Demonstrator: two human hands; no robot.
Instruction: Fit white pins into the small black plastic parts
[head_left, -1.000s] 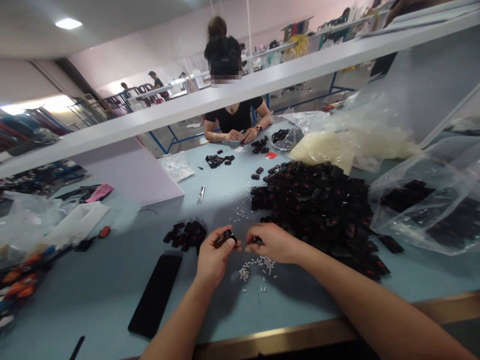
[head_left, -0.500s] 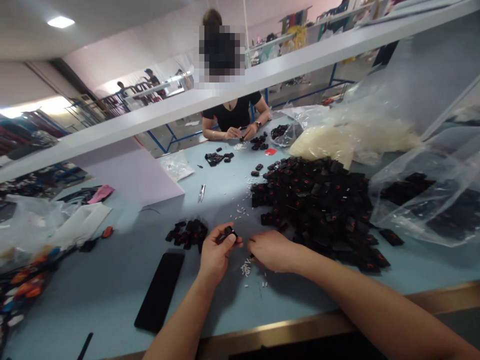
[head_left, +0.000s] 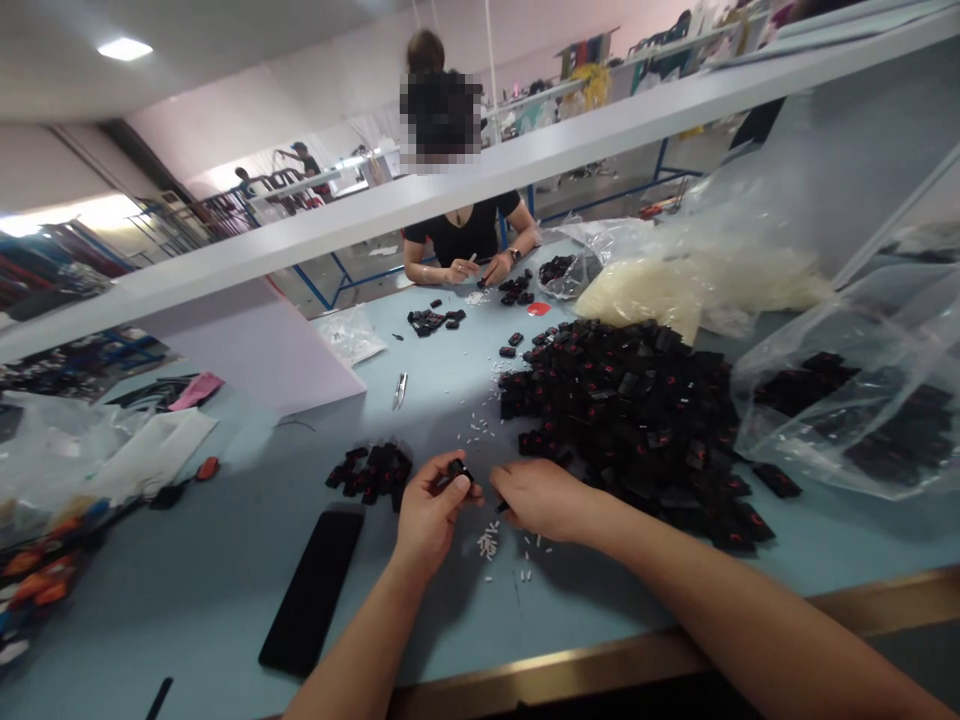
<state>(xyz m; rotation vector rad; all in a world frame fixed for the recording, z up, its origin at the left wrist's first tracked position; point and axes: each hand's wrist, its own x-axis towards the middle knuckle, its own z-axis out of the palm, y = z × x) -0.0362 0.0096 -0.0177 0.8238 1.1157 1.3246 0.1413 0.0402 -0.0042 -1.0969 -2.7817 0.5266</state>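
Note:
My left hand [head_left: 427,515] pinches a small black plastic part [head_left: 457,469] between thumb and fingers. My right hand [head_left: 541,497] is closed just to its right, fingertips pinched over a scatter of tiny white pins [head_left: 491,545] on the light blue table [head_left: 210,560]; what it holds is too small to make out. A big heap of black parts with red marks [head_left: 630,410] lies right of my hands. A smaller pile of black parts [head_left: 371,468] sits left of them.
A black phone [head_left: 311,590] lies face down at the front left. Small snips [head_left: 400,389] rest further back. Clear plastic bags [head_left: 847,400] with black parts and a bag of white material [head_left: 675,280] stand at right. A person opposite works at small black piles [head_left: 435,320].
My hands have stayed close together over the white pins, shifting only slightly. The view has wobbled a little. The person opposite has raised one hand.

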